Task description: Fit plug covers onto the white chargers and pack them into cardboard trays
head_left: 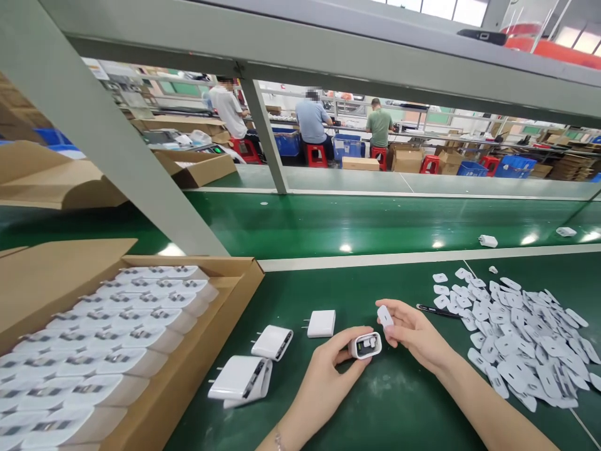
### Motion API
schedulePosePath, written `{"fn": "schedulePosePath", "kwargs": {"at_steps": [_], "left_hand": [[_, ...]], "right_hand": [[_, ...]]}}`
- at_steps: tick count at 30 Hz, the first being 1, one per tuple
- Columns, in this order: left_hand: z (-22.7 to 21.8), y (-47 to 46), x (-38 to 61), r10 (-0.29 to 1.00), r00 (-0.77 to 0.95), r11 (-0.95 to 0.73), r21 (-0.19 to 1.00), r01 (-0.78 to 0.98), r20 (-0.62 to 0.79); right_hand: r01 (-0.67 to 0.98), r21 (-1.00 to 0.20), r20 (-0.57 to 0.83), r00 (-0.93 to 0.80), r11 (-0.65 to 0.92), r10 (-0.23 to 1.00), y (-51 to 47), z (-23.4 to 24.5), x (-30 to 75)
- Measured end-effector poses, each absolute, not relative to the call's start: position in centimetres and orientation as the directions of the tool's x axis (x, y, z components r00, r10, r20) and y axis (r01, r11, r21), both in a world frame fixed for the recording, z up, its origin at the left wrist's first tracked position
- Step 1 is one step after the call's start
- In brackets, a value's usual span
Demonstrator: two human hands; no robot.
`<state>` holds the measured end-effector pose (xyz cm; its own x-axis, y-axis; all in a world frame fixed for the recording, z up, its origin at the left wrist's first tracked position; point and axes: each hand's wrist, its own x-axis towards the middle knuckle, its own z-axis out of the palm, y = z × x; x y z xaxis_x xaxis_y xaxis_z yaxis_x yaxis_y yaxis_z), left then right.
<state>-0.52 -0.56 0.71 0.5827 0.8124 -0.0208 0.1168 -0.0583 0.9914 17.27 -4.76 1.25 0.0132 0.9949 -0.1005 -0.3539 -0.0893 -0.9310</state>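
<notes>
Between the fingers of my left hand is a white charger housing, its end uncovered so that dark and white parts inside show. My right hand pinches a small white end cap, just right of the housing and apart from it. On the green tabletop to the left of my hands lie several white chargers with metal prongs: one charger by itself, another charger nearer the box, and a charger resting on one more. A heap of white end caps is spread at the right.
A cardboard box with rows of white chargers stands at the left. A black pen-like tool lies beside the caps. Behind runs a green conveyor belt carrying a few white pieces. A slanted metal post rises at left; people sit farther off.
</notes>
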Motion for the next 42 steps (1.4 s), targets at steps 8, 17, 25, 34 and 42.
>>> {"fn": "schedulePosePath", "kwargs": {"at_steps": [8, 17, 25, 34, 42], "left_hand": [[1.0, -0.7, -0.5, 0.789, 0.614, -0.058, 0.994, 0.092, -0.011], [1.0, -0.9, -0.5, 0.775, 0.626, 0.067, 0.996, 0.054, -0.086], [1.1, -0.9, -1.0, 0.683, 0.727, 0.192, 0.978, -0.08, -0.074], [1.0, -0.7, -0.5, 0.731, 0.674, 0.242, 0.964, -0.11, -0.106], [1.2, -0.7, -0.9, 0.779, 0.61, 0.275, 0.953, -0.125, -0.145]], "right_hand": [[-0.251, -0.967, -0.066, 0.078, -0.045, 0.995, -4.5, 0.4, 17.6], [0.435, -0.807, 0.385, -0.124, 0.398, 0.915, -6.5, 2.0, 16.2], [0.56, -0.676, 0.395, -0.273, 0.479, 0.877, -6.2, 1.3, 16.2], [0.553, -0.679, 0.403, -0.269, 0.483, 0.875, -6.6, 1.6, 15.9], [0.589, -0.631, 0.499, -0.19, 0.505, 0.845, -6.6, 1.6, 16.1]]}}
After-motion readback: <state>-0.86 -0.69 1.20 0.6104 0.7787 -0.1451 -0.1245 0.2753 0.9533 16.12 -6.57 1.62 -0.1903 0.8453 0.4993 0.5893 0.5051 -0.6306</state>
